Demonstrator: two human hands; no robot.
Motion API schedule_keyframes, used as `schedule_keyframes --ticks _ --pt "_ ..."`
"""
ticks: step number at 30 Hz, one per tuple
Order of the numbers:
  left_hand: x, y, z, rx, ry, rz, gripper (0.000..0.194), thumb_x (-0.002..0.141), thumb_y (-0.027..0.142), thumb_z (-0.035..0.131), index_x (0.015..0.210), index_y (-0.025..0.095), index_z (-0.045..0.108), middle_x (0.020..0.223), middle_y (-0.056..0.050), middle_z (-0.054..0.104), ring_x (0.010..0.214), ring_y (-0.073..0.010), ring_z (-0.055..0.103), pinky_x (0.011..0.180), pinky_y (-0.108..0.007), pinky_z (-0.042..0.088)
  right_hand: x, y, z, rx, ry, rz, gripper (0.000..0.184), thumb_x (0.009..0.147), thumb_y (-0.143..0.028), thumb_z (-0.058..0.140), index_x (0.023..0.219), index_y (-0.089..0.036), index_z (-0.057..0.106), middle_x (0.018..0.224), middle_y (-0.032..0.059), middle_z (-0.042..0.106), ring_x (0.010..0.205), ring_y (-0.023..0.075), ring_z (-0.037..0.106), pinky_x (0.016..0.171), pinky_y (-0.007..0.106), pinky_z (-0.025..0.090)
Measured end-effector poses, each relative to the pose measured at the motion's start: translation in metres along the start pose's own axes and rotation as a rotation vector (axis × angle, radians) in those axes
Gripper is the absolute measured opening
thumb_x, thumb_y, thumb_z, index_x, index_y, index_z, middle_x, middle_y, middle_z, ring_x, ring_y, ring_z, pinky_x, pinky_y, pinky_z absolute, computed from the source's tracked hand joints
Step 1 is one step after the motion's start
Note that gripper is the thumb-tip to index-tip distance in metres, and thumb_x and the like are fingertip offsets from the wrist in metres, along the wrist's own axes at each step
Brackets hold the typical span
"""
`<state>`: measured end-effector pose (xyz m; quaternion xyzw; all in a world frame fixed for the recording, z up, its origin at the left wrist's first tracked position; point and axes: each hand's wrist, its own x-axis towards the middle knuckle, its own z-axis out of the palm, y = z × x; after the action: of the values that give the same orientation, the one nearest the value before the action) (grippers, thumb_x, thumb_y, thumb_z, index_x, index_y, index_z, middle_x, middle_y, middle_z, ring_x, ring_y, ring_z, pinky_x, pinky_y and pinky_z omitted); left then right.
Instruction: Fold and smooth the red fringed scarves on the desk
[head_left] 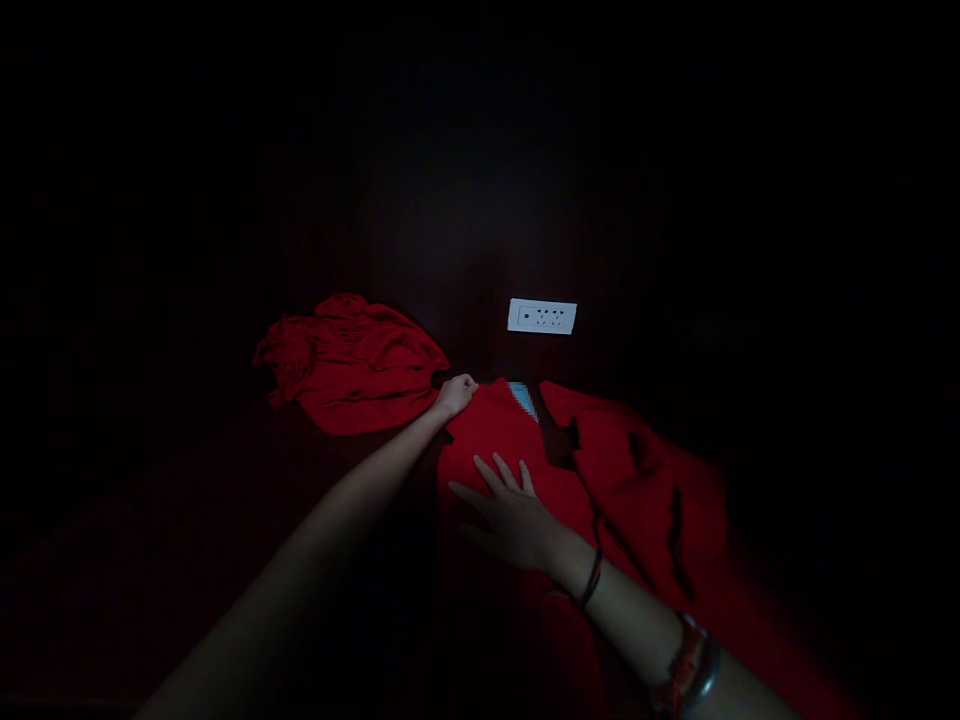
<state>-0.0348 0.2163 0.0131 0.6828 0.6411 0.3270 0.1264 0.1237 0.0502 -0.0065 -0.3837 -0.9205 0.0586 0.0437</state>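
Fingers of the right hand (517, 525) are spread, released, and laid on a red cloth (489, 425), which is stretched out beneath them; those of the left hand (457, 390) are curled closed at its far left edge, though whether fabric is pinched cannot be told. Rumpled red material (630, 465) is seen right of the right fingers. Fringed red fabric (367, 365) is bunched left of the left fingers, and a white socket panel (542, 317) is mounted beyond both.

Plain red garment (487, 425) and cloth (375, 395), white socket plate (566, 318) with dark holes, silver bangle (707, 670), dark wristband (593, 577).
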Motion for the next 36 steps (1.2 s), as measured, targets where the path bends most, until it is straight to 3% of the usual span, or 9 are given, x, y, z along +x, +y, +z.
schedule_keyframes --ticks 3,7,10,12,15,20,24,28,36 --pt "0.003 -0.002 -0.002 0.027 0.011 0.018 0.019 0.078 0.024 0.037 0.079 0.017 0.055 0.082 -0.002 0.058 0.076 -0.0123 0.050 0.064 -0.019 0.034 -0.001 -0.001 0.000 -0.017 -0.006 -0.002 0.056 0.075 -0.058 0.025 0.125 -0.036 0.020 0.137 0.0035 0.004 0.121 0.0316 -0.005 0.090 0.055 -0.004" --pt "0.002 -0.019 0.001 0.065 -0.125 -0.023 0.012 0.069 0.024 0.050 0.063 0.016 0.055 0.070 -0.003 0.060 0.068 -0.0151 0.053 0.059 -0.021 0.036 -0.002 0.000 0.000 -0.007 -0.008 -0.014 0.055 0.075 -0.059 0.021 0.125 -0.036 0.020 0.136 0.0028 0.006 0.121 0.0314 -0.005 0.089 0.056 -0.004" --pt "0.002 -0.027 0.003 0.051 -0.161 -0.043 0.024 0.073 0.035 0.044 0.068 0.015 0.056 0.075 -0.005 0.061 0.068 -0.0157 0.054 0.057 -0.021 0.037 -0.002 0.001 0.000 0.004 -0.023 -0.020 0.056 0.074 -0.060 0.021 0.125 -0.036 0.020 0.136 0.0026 0.006 0.121 0.0314 -0.005 0.089 0.056 -0.004" --pt "0.005 -0.027 0.003 0.024 -0.155 -0.037 0.031 0.075 0.041 0.040 0.078 0.015 0.056 0.082 -0.005 0.060 0.071 -0.0148 0.054 0.057 -0.020 0.037 -0.001 0.000 -0.001 0.005 -0.042 -0.016 0.056 0.075 -0.060 0.021 0.126 -0.036 0.019 0.137 0.0024 0.005 0.121 0.0315 -0.006 0.089 0.056 -0.004" --pt "0.011 -0.018 0.005 -0.014 -0.132 -0.014 0.033 0.068 0.041 0.050 0.088 0.015 0.054 0.084 -0.003 0.059 0.072 -0.0134 0.053 0.058 -0.018 0.037 -0.001 -0.001 -0.003 0.008 -0.067 0.004 0.056 0.075 -0.059 0.023 0.126 -0.036 0.019 0.137 0.0026 0.005 0.120 0.0316 -0.007 0.089 0.056 -0.005" --pt "0.022 -0.003 0.017 -0.048 -0.082 0.001 0.017 0.068 0.030 0.051 0.069 0.014 0.057 0.065 -0.001 0.057 0.063 -0.0125 0.051 0.056 -0.020 0.036 -0.002 -0.002 -0.005 0.029 -0.062 0.002 0.055 0.075 -0.059 0.020 0.126 -0.036 0.018 0.136 0.0029 0.006 0.121 0.0307 -0.007 0.089 0.056 -0.006" --pt "0.030 0.001 0.023 -0.087 0.009 0.021 0.018 0.074 0.027 0.042 0.070 0.015 0.055 0.068 0.001 0.056 0.066 -0.0110 0.049 0.058 -0.019 0.035 -0.003 -0.001 -0.004 0.044 -0.057 0.003 0.056 0.075 -0.059 0.022 0.126 -0.036 0.019 0.136 0.0023 0.008 0.121 0.0308 -0.006 0.089 0.056 -0.006" --pt "0.032 -0.004 0.023 -0.107 0.076 0.024 0.016 0.075 0.025 0.041 0.079 0.016 0.053 0.074 0.001 0.056 0.069 -0.0103 0.049 0.060 -0.018 0.035 -0.002 -0.001 -0.003 0.039 -0.035 -0.004 0.055 0.075 -0.058 0.021 0.126 -0.036 0.019 0.136 0.0025 0.008 0.121 0.0309 -0.005 0.090 0.056 -0.005" --pt "0.001 -0.036 0.016 -0.075 0.008 -0.012 0.027 0.075 0.041 0.041 0.073 0.016 0.052 0.068 -0.001 0.055 0.064 -0.0128 0.050 0.054 -0.020 0.034 -0.003 -0.001 -0.008 0.053 -0.064 0.018 0.056 0.075 -0.058 0.026 0.125 -0.035 0.022 0.136 0.0024 0.012 0.121 0.0296 -0.003 0.092 0.053 -0.003"
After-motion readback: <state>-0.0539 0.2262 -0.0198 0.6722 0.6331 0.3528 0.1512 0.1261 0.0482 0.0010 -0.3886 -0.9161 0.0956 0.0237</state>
